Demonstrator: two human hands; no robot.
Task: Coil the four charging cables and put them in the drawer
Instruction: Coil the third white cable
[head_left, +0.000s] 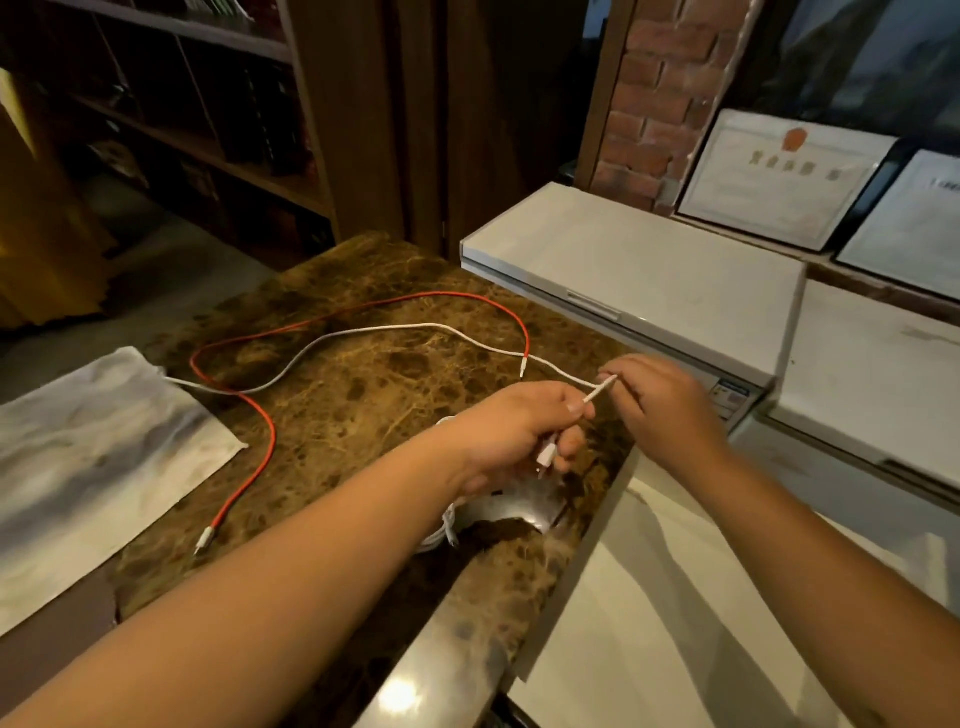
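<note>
Both hands, left hand (524, 426) and right hand (660, 400), pinched one white cable (363, 332) at frame centre (one red cable (260, 415) lay alongside).

A person's left hand (524, 426) and right hand (660, 400) meet over a brown marbled surface (363, 395), both pinching the same white cable (374, 332). The left grip also holds a white plug end hanging below its fingers. Away from the grip, the white cable trails left across the surface toward a pale cloth (93, 457). A red cable (260, 431) loops loosely beyond and left of the grip, crossing the white one. More white cable (441, 530) lies under the left wrist.
</note>
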